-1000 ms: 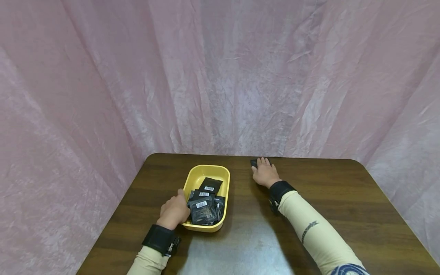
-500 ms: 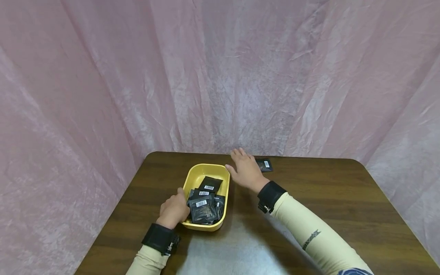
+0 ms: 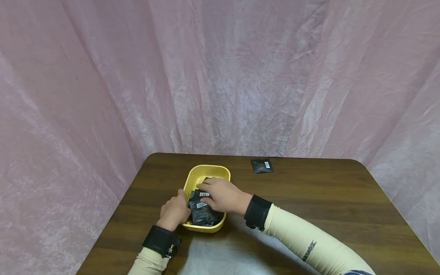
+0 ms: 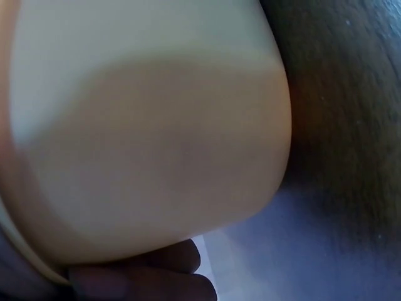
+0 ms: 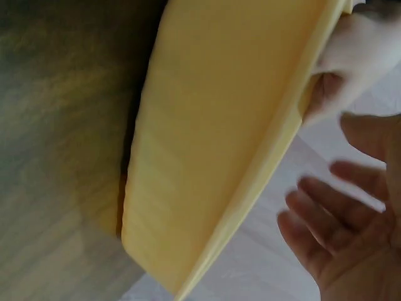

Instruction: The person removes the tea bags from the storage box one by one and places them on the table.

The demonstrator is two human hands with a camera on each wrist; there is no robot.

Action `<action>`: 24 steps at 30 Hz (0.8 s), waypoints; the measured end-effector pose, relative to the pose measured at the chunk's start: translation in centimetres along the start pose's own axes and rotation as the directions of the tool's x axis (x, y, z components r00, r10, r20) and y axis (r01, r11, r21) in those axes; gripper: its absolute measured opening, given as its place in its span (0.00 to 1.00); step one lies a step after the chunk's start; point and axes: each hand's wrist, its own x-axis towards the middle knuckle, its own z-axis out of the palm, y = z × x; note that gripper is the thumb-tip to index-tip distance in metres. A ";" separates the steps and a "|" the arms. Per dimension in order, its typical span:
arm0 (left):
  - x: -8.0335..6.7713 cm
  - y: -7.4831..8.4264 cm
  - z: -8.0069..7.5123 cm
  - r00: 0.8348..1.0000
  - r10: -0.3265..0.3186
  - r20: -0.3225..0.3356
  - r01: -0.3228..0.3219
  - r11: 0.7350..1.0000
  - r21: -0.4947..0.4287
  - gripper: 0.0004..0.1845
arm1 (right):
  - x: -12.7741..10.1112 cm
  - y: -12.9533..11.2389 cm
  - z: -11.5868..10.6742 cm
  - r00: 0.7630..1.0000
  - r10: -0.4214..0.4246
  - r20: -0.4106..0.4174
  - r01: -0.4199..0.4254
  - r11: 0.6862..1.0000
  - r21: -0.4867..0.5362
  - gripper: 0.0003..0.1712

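On the dark wooden surface (image 3: pixel 309 198) sits a yellow tray (image 3: pixel 196 177) heaped with black packets (image 3: pixel 203 214), flat foil-like sachets with white barcode labels. The left hand (image 3: pixel 174 211) grips the tray's near left rim, thumb curled over the edge. The right hand (image 3: pixel 221 194) lies over the pile with fingers loosely spread, touching the top packets; whether it has pinched one I cannot tell. One lone packet (image 3: pixel 262 166) lies well apart, near the far edge by the pink curtain (image 3: pixel 220 76). These sachets look light, thin and slick, likely to slide over one another, so an edge or corner seems the best place to pinch. Both wrist views are nearly filled by the tray's blurred yellow wall (image 4: pixel 150 138), so the packets are hidden there; the right wrist view shows open fingers (image 5: pixel 319 244) beside the tray.
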 end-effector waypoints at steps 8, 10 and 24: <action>-0.2 -0.3 -0.1 1.000 -0.003 0.001 0.003 1.000 0.002 0.29 | 0.1 -0.9 1.1 0.975 -0.051 0.215 0.048 0.999 0.020 0.30; -0.3 -0.3 -0.1 1.000 -0.006 0.001 0.006 1.000 0.002 0.29 | 0.2 -0.9 1.5 0.969 -0.048 0.244 0.045 0.999 0.017 0.31; -0.6 -0.4 -0.3 1.000 -0.009 -0.005 0.009 1.000 -0.010 0.29 | 0.2 -1.5 2.8 0.934 -0.034 0.357 0.032 0.999 0.010 0.38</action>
